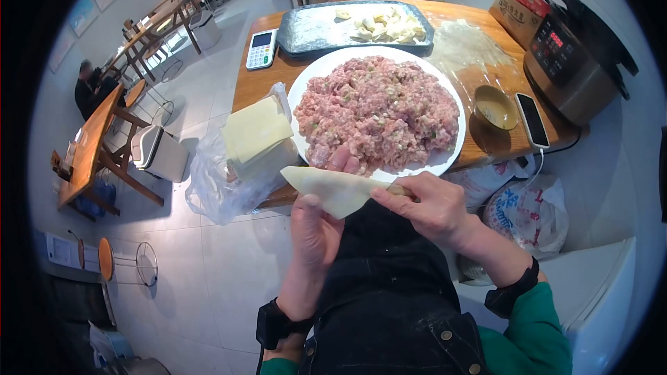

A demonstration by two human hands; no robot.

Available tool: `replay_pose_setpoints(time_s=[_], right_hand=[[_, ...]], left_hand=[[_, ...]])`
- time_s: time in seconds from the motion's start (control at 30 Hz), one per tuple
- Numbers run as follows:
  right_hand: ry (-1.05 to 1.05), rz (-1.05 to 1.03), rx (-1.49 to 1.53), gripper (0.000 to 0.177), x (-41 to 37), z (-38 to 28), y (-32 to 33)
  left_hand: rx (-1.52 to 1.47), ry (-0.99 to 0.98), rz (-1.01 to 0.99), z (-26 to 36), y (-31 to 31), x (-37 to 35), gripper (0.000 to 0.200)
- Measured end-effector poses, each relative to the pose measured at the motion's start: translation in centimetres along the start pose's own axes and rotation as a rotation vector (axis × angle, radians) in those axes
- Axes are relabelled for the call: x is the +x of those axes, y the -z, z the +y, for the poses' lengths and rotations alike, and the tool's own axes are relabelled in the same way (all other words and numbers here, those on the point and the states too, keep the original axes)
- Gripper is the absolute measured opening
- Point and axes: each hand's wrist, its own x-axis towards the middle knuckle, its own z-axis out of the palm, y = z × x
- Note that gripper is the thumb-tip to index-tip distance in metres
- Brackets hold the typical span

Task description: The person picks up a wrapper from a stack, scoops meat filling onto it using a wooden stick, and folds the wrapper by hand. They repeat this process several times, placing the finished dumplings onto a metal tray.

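A folded dumpling wrapper (333,186), bent into a pointed shape, is held in front of my apron. My left hand (318,226) grips it from below and behind, with its thumb on the near side and fingertips showing beyond the top edge. At the wrapper's right end, my right hand (438,208) pinches it; a thin stick-like piece shows between these fingers, mostly hidden. Any filling inside is hidden. Just beyond both hands is a large white plate (455,149) heaped with pink minced meat (379,107) flecked with green. A stack of square wrappers (258,130) lies left of it.
Behind the plate, a floured tray (306,31) holds several folded dumplings (389,26). A card terminal (262,50) stands to its left. Rightward are a small bowl (495,107), a phone (531,119) on a cable and an electric cooker (577,59). Plastic film (208,180) hangs over the left edge.
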Motion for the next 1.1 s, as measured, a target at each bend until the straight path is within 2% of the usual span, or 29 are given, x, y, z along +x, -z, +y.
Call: replay_pose_setpoints(time_s=[0.03, 0.1, 0.13, 0.2, 0.23, 0.3, 0.33, 0.4, 0.47, 0.53, 0.57, 0.63, 0.77, 0.83, 0.9, 1.03, 1.07, 1.1], right_hand=[[-0.025, -0.013, 0.018, 0.043, -0.2, -0.2, -0.2], [-0.069, -0.006, 0.059, 0.042, -1.0, -0.5, -0.8], [-0.108, 0.0, 0.099, 0.04, -1.4, -0.7, -0.9], [-0.182, -0.043, 0.134, 0.037, -2.3, -1.2, -0.1], [-0.254, -0.087, 0.181, 0.033, -2.6, -1.1, 0.4], [-0.24, -0.141, 0.124, 0.029, -4.0, 0.7, 2.3], [-0.228, -0.202, 0.08, 0.025, -4.9, 1.8, 3.4], [-0.261, -0.14, -0.079, 0.02, -5.9, 5.0, 5.7], [-0.407, -0.004, -0.252, 0.019, -5.9, 7.9, 8.4], [-0.458, -0.019, -0.474, 0.016, -6.6, 11.5, 10.4], [-0.464, -0.019, -0.479, 0.016, -7.0, 12.9, 11.0], [-0.466, -0.241, -0.63, 0.013, -7.6, 15.1, 11.5], [-0.475, -0.383, -0.658, 0.01, -7.2, 16.1, 10.4], [-0.935, 0.0, -0.056, 0.016, -4.8, 12.5, 9.5], [-0.872, 0.092, 0.364, 0.016, -3.9, 8.7, 7.2], [-0.752, -0.196, 0.64, 0.016, -1.8, 1.9, 3.9], [-0.755, -0.194, 0.638, 0.016, -1.9, 1.9, 3.1], [-0.844, -0.193, 0.672, 0.016, -2.2, 2.2, 1.9]], left_hand=[[0.0, 0.003, -0.001, -0.2, 0.0, 0.0, 0.072], [0.089, 0.015, 0.135, -0.8, 0.0, 0.0, 0.063], [0.087, 0.017, 0.125, -1.0, 0.1, 0.1, 0.063], [0.114, 0.027, 0.231, -1.4, 0.6, 0.2, 0.036], [0.111, 0.028, 0.217, -1.5, 0.8, 0.4, 0.036], [0.173, 0.027, 0.406, -1.5, 1.5, 0.7, 0.031], [0.17, 0.032, 0.397, -1.3, 1.8, 0.9, 0.031], [0.176, 0.067, 0.451, -0.9, 2.4, 1.1, 0.028], [0.182, 0.099, 0.405, -0.7, 1.7, 1.1, 0.024], [0.174, 0.137, 0.361, -0.9, 1.2, 1.0, 0.025], [0.174, 0.144, 0.356, -1.2, 1.1, 1.0, 0.025], [0.269, 0.111, 0.296, -1.9, 1.2, 1.0, 0.028], [0.406, 0.142, 0.185, -2.0, 0.9, 0.4, 0.033], [0.464, 0.16, 0.181, -1.9, 0.7, 0.2, 0.034], [0.502, 0.206, 0.151, -2.0, 0.3, 0.4, 0.037], [0.543, 0.21, 0.105, -2.5, 0.1, 0.3, 0.037], [0.623, 0.176, 0.096, -2.7, 0.3, 0.1, 0.035], [0.703, 0.14, 0.089, -2.8, 0.5, 0.0, 0.034]])
